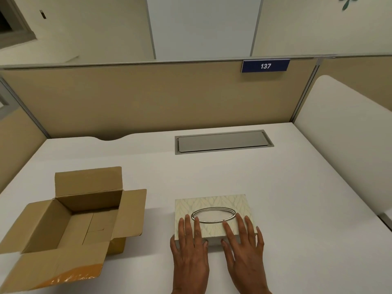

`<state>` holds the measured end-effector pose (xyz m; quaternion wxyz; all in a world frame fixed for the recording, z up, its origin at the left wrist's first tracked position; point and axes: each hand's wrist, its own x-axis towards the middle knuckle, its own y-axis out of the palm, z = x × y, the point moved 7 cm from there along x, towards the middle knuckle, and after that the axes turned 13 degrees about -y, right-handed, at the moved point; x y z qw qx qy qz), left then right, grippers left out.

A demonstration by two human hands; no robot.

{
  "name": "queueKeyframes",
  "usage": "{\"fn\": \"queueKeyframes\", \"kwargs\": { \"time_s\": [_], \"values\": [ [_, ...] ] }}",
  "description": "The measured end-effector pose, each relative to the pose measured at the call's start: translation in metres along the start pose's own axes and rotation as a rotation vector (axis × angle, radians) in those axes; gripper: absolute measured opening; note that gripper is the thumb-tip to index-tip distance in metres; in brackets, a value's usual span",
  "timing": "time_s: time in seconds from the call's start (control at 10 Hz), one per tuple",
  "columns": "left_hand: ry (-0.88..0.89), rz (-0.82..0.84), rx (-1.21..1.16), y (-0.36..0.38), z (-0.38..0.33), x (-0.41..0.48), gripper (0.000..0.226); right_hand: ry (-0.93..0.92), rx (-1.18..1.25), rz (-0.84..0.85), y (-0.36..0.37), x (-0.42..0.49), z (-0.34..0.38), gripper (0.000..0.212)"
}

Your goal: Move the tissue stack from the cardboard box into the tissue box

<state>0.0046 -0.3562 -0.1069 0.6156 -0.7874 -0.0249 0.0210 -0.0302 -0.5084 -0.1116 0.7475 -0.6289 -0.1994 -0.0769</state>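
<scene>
A white table fronts a tan partition, with the cardboard box at left, flaps open and showing only bare bottom. The patterned tissue box sits apart to its right with clear room around, its contents hidden, so the tissue stack cannot be located. The left hand and right hand lie flat and open on its near edge.

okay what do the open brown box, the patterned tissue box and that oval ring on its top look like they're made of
Open brown box: corrugated cardboard, matte, with creased flaps and tape residue on the near flap.
Patterned tissue box: a rigid cover with a cream leaf print and a soft sheen; it could be wrapped board or faux leather, I can't tell which.
Oval ring: polished silver metal or chrome-plated plastic, judging by its bright highlights.
</scene>
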Motion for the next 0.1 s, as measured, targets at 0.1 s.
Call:
{"fn": "queueKeyframes", "kwargs": {
  "time_s": [0.1],
  "values": [
    [0.034, -0.033, 0.006, -0.0119, -0.0037, -0.0031, 0.061, -0.009, 0.01, 0.046, -0.0029, 0.0016, 0.0014, 0.053]
  ]
}}
